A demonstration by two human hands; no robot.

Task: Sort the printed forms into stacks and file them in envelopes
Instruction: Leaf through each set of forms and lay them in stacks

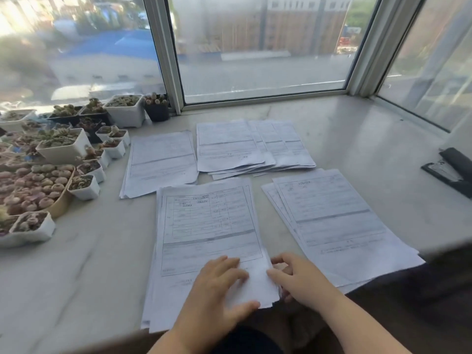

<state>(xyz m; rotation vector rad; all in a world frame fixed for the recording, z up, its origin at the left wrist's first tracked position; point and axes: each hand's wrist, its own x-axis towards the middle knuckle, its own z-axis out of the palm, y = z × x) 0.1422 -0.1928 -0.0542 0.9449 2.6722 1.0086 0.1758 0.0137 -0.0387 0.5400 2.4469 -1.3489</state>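
Several stacks of printed forms lie on a pale marble sill. The nearest stack (209,233) is in front of me, its lower edge at the sill's front edge. My left hand (219,290) rests flat on its lower part with fingers spread. My right hand (298,277) is at the stack's lower right corner, fingertips touching the sheet edges. Another stack (337,226) sits to the right, a fanned stack (250,146) lies farther back, and one more stack (161,162) is at the back left. No envelope is in view.
Many small pots of succulents (61,149) crowd the left side of the sill. A black stapler (452,169) lies at the right edge. Window frames (255,98) close off the back and right. Bare marble (76,277) shows at the front left.
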